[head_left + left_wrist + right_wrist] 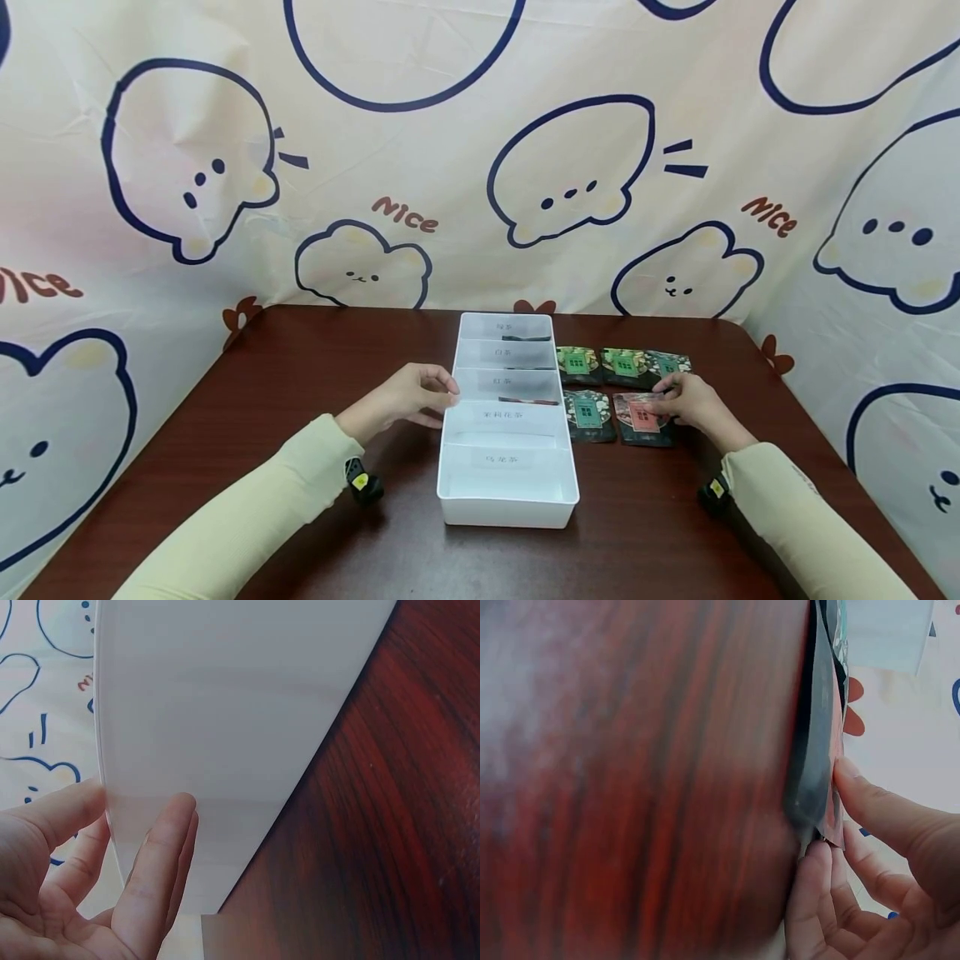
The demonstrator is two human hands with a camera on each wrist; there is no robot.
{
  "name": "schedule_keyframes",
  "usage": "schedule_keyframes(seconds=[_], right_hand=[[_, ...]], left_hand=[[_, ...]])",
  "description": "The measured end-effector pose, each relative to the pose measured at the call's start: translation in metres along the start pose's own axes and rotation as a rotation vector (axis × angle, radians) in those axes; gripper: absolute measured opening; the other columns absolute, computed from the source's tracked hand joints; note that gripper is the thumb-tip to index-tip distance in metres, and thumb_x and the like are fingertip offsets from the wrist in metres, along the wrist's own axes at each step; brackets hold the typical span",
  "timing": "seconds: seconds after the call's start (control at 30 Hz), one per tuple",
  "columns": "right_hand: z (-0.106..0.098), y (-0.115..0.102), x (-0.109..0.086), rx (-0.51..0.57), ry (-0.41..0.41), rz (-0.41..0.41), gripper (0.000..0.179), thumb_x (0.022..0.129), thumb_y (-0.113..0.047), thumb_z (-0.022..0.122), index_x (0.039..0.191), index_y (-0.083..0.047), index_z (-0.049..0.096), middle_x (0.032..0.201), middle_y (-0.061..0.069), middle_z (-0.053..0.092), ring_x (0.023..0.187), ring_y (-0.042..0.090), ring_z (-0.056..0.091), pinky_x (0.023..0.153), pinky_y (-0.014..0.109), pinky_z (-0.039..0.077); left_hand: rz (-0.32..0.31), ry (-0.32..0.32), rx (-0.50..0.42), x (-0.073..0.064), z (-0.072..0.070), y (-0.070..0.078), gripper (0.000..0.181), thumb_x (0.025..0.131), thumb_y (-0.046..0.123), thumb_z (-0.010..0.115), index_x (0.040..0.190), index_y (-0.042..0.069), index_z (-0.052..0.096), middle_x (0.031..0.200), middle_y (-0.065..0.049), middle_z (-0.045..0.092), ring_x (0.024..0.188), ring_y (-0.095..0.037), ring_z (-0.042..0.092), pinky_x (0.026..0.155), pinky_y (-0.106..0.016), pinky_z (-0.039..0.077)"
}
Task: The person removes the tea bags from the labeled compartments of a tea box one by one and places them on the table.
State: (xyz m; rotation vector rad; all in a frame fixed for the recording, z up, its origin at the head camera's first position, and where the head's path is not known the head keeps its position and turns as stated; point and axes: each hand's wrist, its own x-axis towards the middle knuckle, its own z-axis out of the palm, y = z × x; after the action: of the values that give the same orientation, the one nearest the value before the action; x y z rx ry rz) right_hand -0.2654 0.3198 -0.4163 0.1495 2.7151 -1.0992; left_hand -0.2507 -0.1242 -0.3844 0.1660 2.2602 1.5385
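My right hand point(686, 404) pinches the edge of a dark tea sachet with a pink label point(643, 419), lying at the front right of the sachets. In the right wrist view, the thumb presses its face and fingers point(814, 874) reach its edge. My left hand point(408, 396) is at the left side of a long white divided box point(510, 512), fingers loosely bent. In the left wrist view, fingertips point(180, 806) meet or nearly meet its outer wall. Labels in Chinese characters mark its compartments. Thin dark edges of sachets point(528, 402) show in the back compartments; the two front ones look bare.
Beside the box lie other sachets: a green-labelled one point(588, 415) in front, and several with green labels, such as one sachet point(625, 364), behind. The dark brown wooden table point(330, 533) ends at a cartoon-printed cloth backdrop point(465, 167) at the back and sides.
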Motion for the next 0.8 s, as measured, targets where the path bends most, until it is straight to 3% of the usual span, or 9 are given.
schedule_keyframes(seconds=[0.53, 0.8], right_hand=[[0.0029, -0.0007, 0.006, -0.081, 0.018, 0.032, 0.044, 0.081, -0.025, 0.08, 0.109, 0.002, 0.058, 0.077, 0.007, 0.058, 0.065, 0.018, 0.058, 0.061, 0.035, 0.055], [0.0041, 0.0011, 0.0084, -0.063, 0.012, 0.029, 0.047, 0.079, -0.029, 0.081, 0.109, 0.001, 0.059, 0.078, 0.007, 0.06, 0.059, 0.017, 0.054, 0.059, 0.033, 0.055]], left_hand=[[-0.005, -0.004, -0.008, -0.0009, 0.0001, 0.0023, 0.015, 0.086, 0.005, 0.071, 0.099, 0.002, 0.063, 0.098, -0.015, 0.061, 0.079, -0.023, 0.067, 0.071, -0.044, 0.06], [-0.007, -0.006, -0.01, -0.0008, 0.0005, 0.0019, 0.016, 0.086, 0.005, 0.071, 0.1, 0.001, 0.062, 0.099, -0.015, 0.062, 0.079, -0.023, 0.067, 0.071, -0.043, 0.061]])
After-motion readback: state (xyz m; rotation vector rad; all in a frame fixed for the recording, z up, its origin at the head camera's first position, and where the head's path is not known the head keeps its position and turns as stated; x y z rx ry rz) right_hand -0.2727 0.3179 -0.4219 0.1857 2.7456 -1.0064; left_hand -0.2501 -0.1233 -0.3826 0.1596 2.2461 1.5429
